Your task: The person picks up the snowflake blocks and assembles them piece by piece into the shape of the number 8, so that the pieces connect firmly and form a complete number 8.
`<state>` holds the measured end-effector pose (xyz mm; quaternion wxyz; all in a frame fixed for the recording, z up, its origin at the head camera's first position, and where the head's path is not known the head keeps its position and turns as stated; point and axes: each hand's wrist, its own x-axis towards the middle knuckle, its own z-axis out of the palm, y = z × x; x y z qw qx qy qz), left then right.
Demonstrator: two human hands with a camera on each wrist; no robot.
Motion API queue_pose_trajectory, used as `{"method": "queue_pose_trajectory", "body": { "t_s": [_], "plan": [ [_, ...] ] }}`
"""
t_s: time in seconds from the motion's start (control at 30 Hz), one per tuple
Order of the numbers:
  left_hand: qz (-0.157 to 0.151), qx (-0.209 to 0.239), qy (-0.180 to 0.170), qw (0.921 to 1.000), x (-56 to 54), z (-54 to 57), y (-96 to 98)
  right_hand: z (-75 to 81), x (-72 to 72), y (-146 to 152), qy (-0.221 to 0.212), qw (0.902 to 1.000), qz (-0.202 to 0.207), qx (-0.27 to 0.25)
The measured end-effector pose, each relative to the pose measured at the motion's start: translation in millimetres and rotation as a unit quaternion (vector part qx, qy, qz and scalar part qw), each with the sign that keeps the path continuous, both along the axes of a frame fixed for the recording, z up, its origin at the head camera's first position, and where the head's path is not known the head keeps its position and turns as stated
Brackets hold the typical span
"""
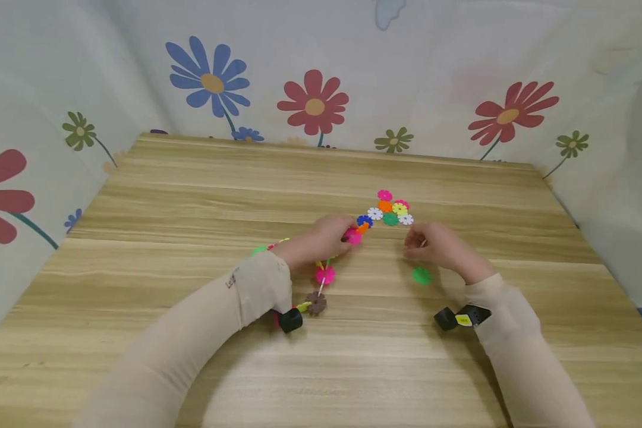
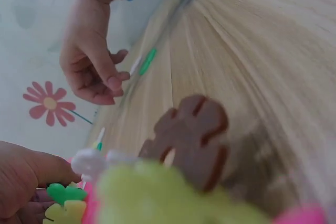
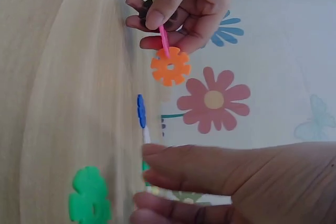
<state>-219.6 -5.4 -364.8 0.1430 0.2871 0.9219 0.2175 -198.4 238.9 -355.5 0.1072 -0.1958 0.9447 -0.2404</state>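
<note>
My left hand [image 1: 329, 238] pinches a pink notched plastic disc [image 1: 353, 236] in a linked chain. An orange disc [image 3: 170, 66] is joined at the chain's far end. Toward me the chain runs through another pink disc [image 1: 325, 275] to a brown disc [image 1: 316, 303]; part of it is hidden under my left forearm. My right hand [image 1: 433, 246] hovers right of the chain, fingers loosely bent, with no disc showing between thumb and fingers in the right wrist view. A loose green disc [image 1: 421, 276] lies just below it.
Beyond my hands lies a cluster of loose discs, among them a blue disc [image 1: 365, 221], a white disc [image 1: 375, 213], a dark green disc [image 1: 390, 219] and a yellow disc [image 1: 400, 208]. The wooden table [image 1: 192, 196] ends at a flower-printed cloth [image 1: 406, 71].
</note>
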Motion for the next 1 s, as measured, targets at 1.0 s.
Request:
{"method": "queue_pose_trajectory", "body": {
  "t_s": [1.0],
  "plan": [
    [-0.029,0.07,-0.033,0.9966,-1.3,-0.4,-6.4,-26.3,-12.1,-50.1,0.179,0.9731,0.104,-0.101]
  ]
}}
